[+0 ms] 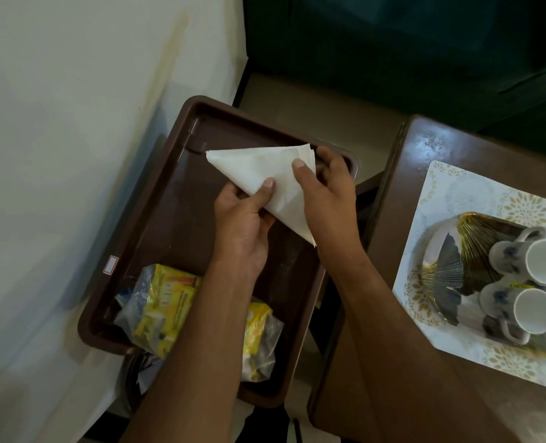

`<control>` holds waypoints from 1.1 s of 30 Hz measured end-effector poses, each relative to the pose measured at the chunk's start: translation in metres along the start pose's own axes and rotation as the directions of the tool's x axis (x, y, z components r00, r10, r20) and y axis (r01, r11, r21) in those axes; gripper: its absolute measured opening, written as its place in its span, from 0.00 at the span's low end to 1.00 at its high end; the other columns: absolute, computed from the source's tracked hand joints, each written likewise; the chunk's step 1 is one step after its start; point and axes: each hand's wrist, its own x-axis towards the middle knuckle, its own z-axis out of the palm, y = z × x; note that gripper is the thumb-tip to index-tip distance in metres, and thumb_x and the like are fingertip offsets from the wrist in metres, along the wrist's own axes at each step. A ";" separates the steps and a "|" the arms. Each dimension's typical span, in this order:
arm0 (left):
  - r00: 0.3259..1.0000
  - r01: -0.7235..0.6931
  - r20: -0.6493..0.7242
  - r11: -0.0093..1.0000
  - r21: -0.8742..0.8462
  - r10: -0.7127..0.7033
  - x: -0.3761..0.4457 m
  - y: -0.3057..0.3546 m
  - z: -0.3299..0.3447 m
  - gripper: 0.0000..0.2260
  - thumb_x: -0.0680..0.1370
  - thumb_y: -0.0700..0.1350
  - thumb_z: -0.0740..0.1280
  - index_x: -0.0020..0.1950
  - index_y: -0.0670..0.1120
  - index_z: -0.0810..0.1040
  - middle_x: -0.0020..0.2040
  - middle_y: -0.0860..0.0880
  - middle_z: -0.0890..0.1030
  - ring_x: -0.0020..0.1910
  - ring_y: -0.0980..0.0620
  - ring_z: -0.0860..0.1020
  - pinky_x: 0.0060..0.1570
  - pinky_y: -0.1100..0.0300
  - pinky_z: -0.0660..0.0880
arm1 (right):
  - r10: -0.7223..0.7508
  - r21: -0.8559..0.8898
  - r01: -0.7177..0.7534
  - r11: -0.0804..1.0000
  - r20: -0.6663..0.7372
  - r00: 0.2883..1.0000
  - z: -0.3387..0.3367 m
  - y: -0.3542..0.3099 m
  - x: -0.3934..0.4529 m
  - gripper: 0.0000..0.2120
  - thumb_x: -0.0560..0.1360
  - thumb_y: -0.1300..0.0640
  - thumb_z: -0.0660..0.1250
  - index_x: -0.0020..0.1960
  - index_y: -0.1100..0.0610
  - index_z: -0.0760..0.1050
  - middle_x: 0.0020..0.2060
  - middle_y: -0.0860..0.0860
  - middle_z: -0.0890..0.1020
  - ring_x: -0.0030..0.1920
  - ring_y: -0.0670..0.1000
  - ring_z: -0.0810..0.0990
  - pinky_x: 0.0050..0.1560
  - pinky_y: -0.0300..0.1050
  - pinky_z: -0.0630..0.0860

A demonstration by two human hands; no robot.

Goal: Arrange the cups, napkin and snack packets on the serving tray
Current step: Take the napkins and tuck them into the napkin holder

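Observation:
A white napkin (265, 174) folded into a triangle hangs over the far half of the brown serving tray (182, 199). My left hand (246, 219) pinches its lower left edge, and my right hand (326, 193) grips its right corner near the tray's far right rim. Two yellow snack packets in clear wrap lie in the tray's near end, one (160, 305) on the left and one (260, 334) partly hidden by my left forearm. White cups (543, 262) with blue flowers, one (535, 311) nearer, lie on their sides at the right.
The cups rest on a white, gold-patterned tray (450, 193) beside a gold fan-shaped dish (476, 247), on a dark wooden table (402, 187). The brown tray sits on a white surface (57, 155) and overhangs a gap above the floor.

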 end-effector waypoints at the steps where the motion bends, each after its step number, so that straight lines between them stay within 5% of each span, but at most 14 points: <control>1: 1.000 -0.006 0.007 1.000 0.022 0.005 -0.002 -0.002 0.000 0.13 0.79 0.36 0.72 0.63 0.46 0.81 0.57 0.46 0.87 0.57 0.48 0.87 0.57 0.48 0.84 | -0.031 -0.051 0.032 0.998 0.016 0.999 0.001 0.002 -0.002 0.24 0.81 0.49 0.68 0.75 0.51 0.67 0.65 0.45 0.77 0.59 0.42 0.78 0.48 0.31 0.75; 4: 0.999 -0.027 0.025 0.998 0.060 0.026 -0.008 -0.006 -0.001 0.12 0.79 0.37 0.73 0.61 0.46 0.81 0.55 0.46 0.88 0.56 0.49 0.87 0.56 0.51 0.85 | -0.104 -0.167 0.112 0.980 0.055 0.993 -0.001 0.005 -0.008 0.22 0.81 0.55 0.68 0.73 0.54 0.69 0.66 0.49 0.77 0.63 0.46 0.76 0.55 0.37 0.79; 8: 1.000 0.002 0.031 1.000 -0.021 -0.001 -0.016 -0.006 -0.004 0.11 0.84 0.45 0.68 0.64 0.43 0.81 0.60 0.43 0.87 0.59 0.46 0.86 0.54 0.52 0.85 | -0.100 -0.117 0.107 0.987 0.060 0.993 -0.010 0.005 -0.015 0.17 0.83 0.59 0.64 0.71 0.55 0.72 0.65 0.50 0.77 0.64 0.50 0.77 0.64 0.50 0.80; 13: 1.000 -0.027 0.014 0.999 0.030 0.026 -0.027 -0.016 -0.002 0.08 0.84 0.44 0.67 0.60 0.45 0.83 0.56 0.44 0.88 0.57 0.48 0.87 0.51 0.56 0.85 | -0.129 -0.075 0.137 0.988 0.106 0.986 -0.024 0.008 -0.027 0.15 0.85 0.57 0.61 0.70 0.55 0.68 0.66 0.50 0.77 0.64 0.50 0.77 0.49 0.32 0.77; 18: 0.999 -0.043 0.032 0.997 0.065 0.041 -0.045 -0.032 0.007 0.09 0.83 0.42 0.69 0.61 0.44 0.84 0.56 0.45 0.88 0.57 0.48 0.87 0.52 0.55 0.85 | -0.195 -0.097 0.209 0.973 0.131 0.972 -0.042 0.011 -0.037 0.14 0.84 0.57 0.63 0.68 0.57 0.67 0.65 0.52 0.77 0.63 0.50 0.78 0.48 0.32 0.77; 25: 1.000 -0.017 -0.006 1.000 0.026 0.018 -0.078 -0.059 0.028 0.13 0.81 0.41 0.72 0.64 0.40 0.82 0.58 0.41 0.87 0.58 0.44 0.87 0.57 0.48 0.85 | -0.243 -0.159 0.233 0.959 -0.047 0.969 -0.090 0.023 -0.052 0.10 0.80 0.60 0.69 0.60 0.58 0.77 0.53 0.49 0.83 0.52 0.47 0.82 0.46 0.36 0.78; 29: 1.000 0.001 -0.003 0.999 0.047 0.000 -0.095 -0.078 0.048 0.12 0.80 0.42 0.72 0.63 0.42 0.83 0.57 0.42 0.88 0.58 0.44 0.86 0.60 0.46 0.83 | -0.274 -0.173 0.259 0.950 -0.074 0.959 -0.120 0.028 -0.064 0.19 0.76 0.55 0.74 0.65 0.53 0.73 0.55 0.45 0.80 0.52 0.41 0.79 0.45 0.29 0.78; 33: 1.000 0.014 0.015 0.998 0.069 -0.015 -0.109 -0.100 0.070 0.09 0.81 0.45 0.71 0.60 0.44 0.84 0.54 0.46 0.89 0.55 0.48 0.88 0.52 0.54 0.86 | -0.296 -0.180 0.277 0.944 -0.085 0.952 -0.156 0.035 -0.073 0.27 0.73 0.58 0.78 0.68 0.52 0.71 0.57 0.43 0.77 0.57 0.42 0.77 0.47 0.20 0.74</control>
